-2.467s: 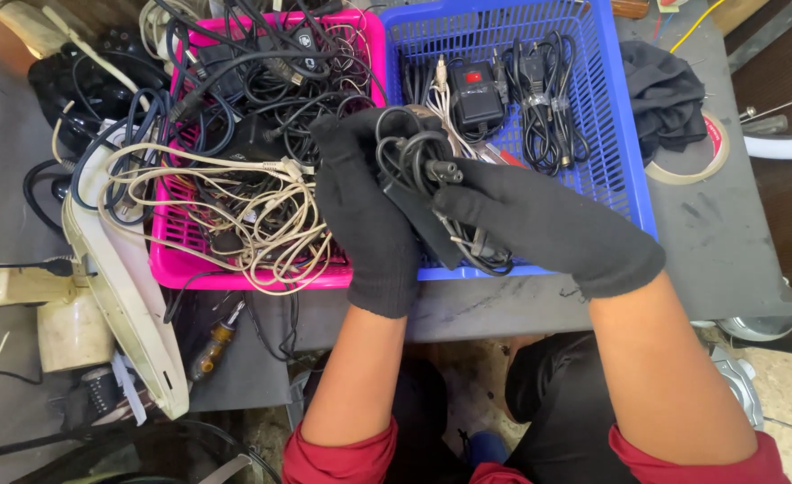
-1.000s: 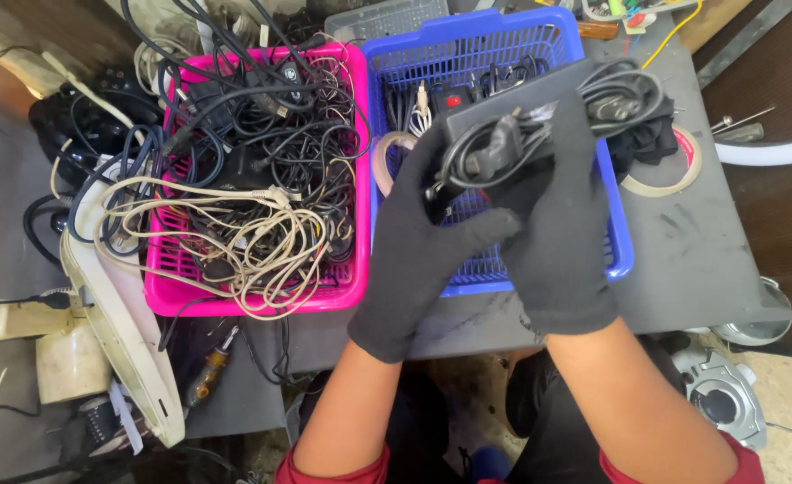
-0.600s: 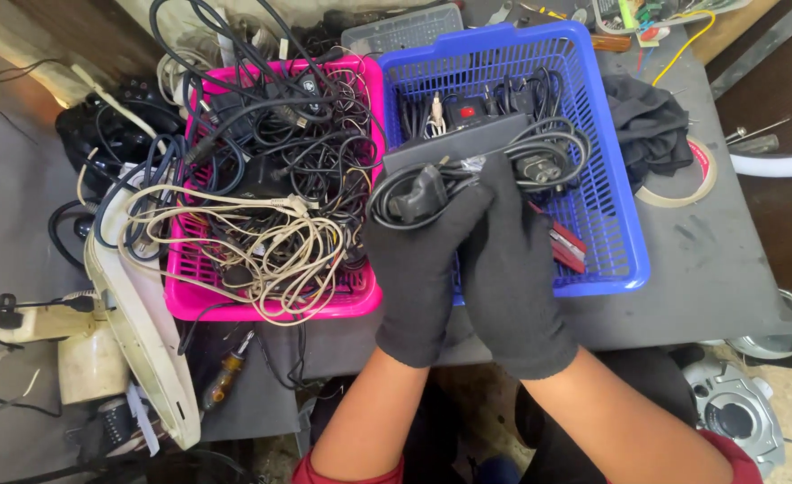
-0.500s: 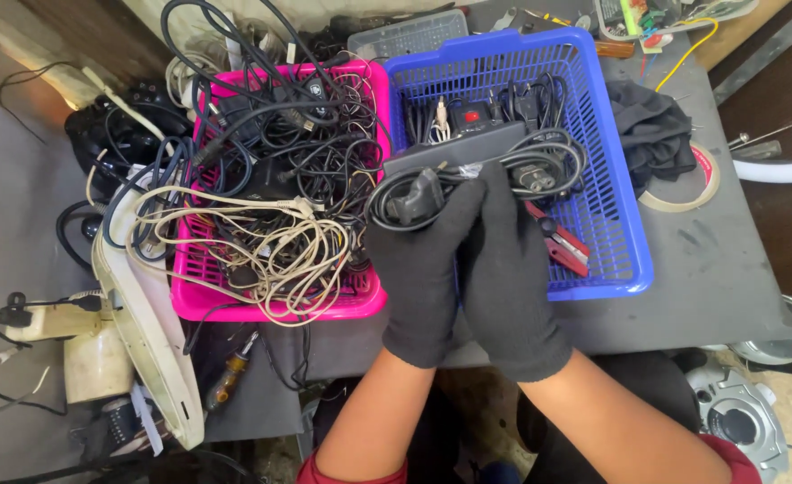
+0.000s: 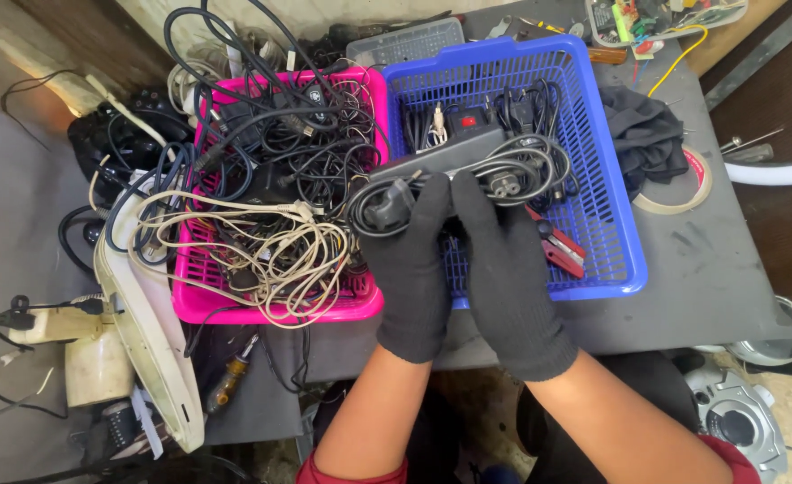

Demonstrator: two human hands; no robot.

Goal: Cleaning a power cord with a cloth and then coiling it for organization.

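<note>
Hands, left (image 5: pixel 411 269) & right (image 5: pixel 505 269), grip closed on cable coil (image 5: pixel 454 177) betw pink basket (image 5: pixel 275 305), blue basket (image 5: pixel 615 215)

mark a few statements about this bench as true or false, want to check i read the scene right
1. Both hands wear black gloves. True: the left hand and right hand are both gloved.
2. The hands hold a coiled black cable with its adapter. True.
3. The pink basket is empty. False: it is heaped with tangled black and cream cables.
4. The blue basket stands left of the pink one. False: it stands to its right.
5. A roll of tape lies on the table right of the blue basket. True.
6. The red-handled tool lies in the pink basket. False: it lies in the blue basket.
</note>
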